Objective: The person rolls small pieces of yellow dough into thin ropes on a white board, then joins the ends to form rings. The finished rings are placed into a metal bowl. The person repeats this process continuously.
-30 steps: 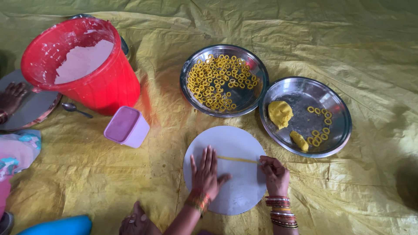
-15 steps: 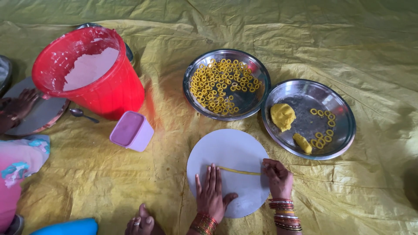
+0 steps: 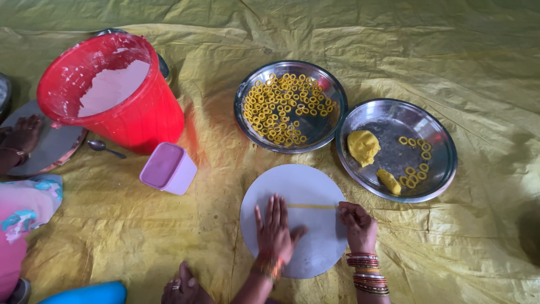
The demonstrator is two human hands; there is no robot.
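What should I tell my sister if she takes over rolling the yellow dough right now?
Left hand lies flat on the round white board, palm on one end of a thin dough rope. Right hand pinches the other end.
Done: many dough rings fill one steel bowl; a few lie on the steel plate.
Left: two dough lumps on that plate.

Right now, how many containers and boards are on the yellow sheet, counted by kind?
Steel plates holding dough: 2
Red bucket: 1
Pink plastic box: 1
Round rolling boards: 2
Total: 6
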